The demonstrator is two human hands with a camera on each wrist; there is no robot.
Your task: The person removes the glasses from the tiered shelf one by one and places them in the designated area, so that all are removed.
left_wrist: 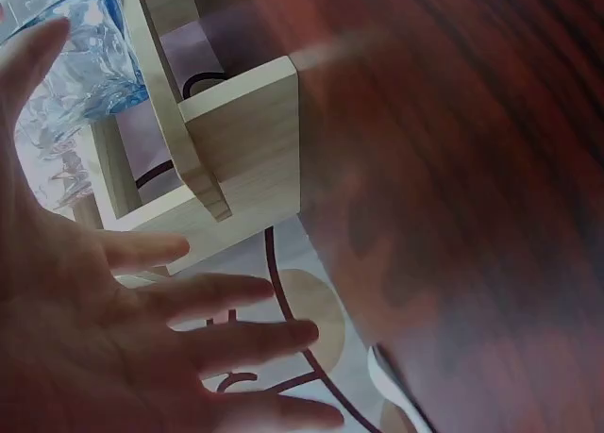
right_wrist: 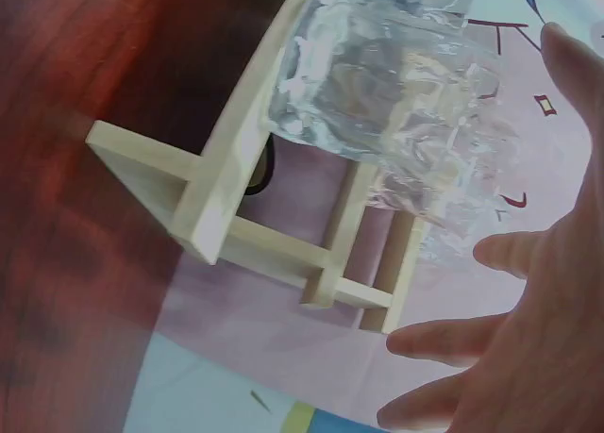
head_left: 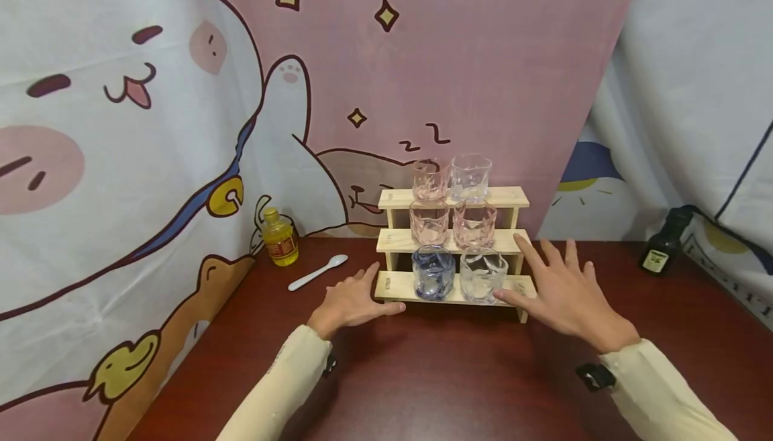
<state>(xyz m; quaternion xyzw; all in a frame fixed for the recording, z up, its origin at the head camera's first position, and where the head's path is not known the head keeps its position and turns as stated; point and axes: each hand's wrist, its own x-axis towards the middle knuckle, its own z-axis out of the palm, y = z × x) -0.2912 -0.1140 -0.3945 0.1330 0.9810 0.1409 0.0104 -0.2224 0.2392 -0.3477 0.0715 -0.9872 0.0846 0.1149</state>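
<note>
A three-tier wooden rack point(head_left: 395, 285) stands on the table with two glasses on each step. On the bottom step are a blue glass point(head_left: 433, 273) and a clear glass point(head_left: 483, 276). Two pink glasses point(head_left: 429, 224) sit on the middle step; a pink glass point(head_left: 430, 180) and a clear glass point(head_left: 471, 178) are on top. My left hand point(head_left: 353, 300) is spread beside the rack's left end, holding nothing. At the right end my right hand point(head_left: 564, 290) has its fingers spread, its thumb overlapping the bottom step near the clear glass in the head view.
To the left lie a white spoon point(head_left: 318, 272) and a small bottle of yellow liquid point(head_left: 280, 239). A dark bottle point(head_left: 664, 243) with a pale label stands at the far right. Behind the dark red table point(head_left: 447, 380) hangs a printed cartoon cloth point(head_left: 483, 58).
</note>
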